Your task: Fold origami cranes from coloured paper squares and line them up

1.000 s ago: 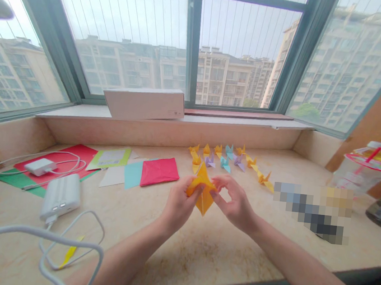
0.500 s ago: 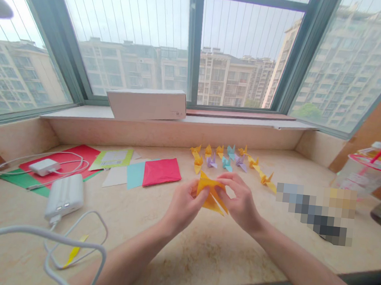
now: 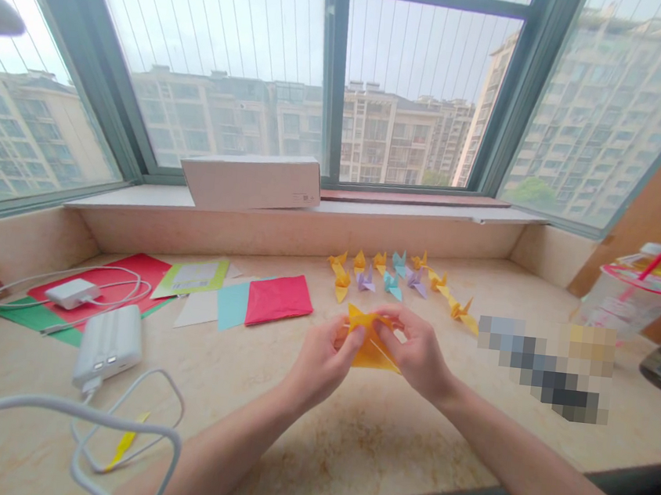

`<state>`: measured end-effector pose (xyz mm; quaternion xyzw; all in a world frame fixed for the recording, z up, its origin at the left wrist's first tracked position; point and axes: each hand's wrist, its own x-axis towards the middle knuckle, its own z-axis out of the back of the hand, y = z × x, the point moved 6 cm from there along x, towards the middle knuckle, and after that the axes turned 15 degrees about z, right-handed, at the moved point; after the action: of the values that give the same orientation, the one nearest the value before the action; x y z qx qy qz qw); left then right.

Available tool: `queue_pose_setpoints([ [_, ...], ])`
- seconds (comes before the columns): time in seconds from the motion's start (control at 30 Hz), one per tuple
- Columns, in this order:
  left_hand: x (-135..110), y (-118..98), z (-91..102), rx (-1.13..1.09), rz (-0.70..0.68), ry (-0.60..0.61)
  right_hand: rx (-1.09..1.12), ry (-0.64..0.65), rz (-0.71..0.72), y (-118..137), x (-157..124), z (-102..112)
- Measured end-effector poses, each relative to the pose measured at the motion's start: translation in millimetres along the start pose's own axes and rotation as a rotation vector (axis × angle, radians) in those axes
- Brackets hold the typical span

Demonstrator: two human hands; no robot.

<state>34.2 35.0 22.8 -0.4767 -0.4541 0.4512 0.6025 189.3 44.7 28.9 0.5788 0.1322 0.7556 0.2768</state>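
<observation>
Carefully, the left hand [image 3: 322, 361] and right hand [image 3: 417, 353] pinch a folded sheet of yellow-orange origami paper [image 3: 370, 348] between thumbs and fingertips, both grips nearly closed on its upper edges. The paper is held above the stone sill [image 3: 369, 441], just in front of a row of small paper cranes [image 3: 342, 282]. A pink paper square [image 3: 278, 299] lies off to the left, beside a pale blue sheet [image 3: 232, 305].

A second ago, the long point of the orange paper [image 3: 372, 348] hung straight down between your left hand [image 3: 318, 360] and right hand [image 3: 417, 357]. Now you hold it as a wider, flatter fold, with its tip turned toward the lower right.
</observation>
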Motion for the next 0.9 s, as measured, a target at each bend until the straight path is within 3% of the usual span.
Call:
queue_pose_setpoints([
  [0.23, 1, -2, 0.3, -0.067, 0.043, 0.106, 0.065, 0.163, 0.036, 9, -1, -6],
  [0.57, 8, 4, 8.1, 0.028, -0.015, -0.055, 0.174, 0.098, 0.008, 10, 5, 0],
  [0.67, 9, 6, 11.8, 0.072, -0.045, -0.11, 0.258, 0.137, -0.027, 11, 6, -2],
  [0.9, 11, 11, 15.5, 0.046, 0.03, -0.167, 0.335, 0.263, -0.206, 3, -4, -15],
])
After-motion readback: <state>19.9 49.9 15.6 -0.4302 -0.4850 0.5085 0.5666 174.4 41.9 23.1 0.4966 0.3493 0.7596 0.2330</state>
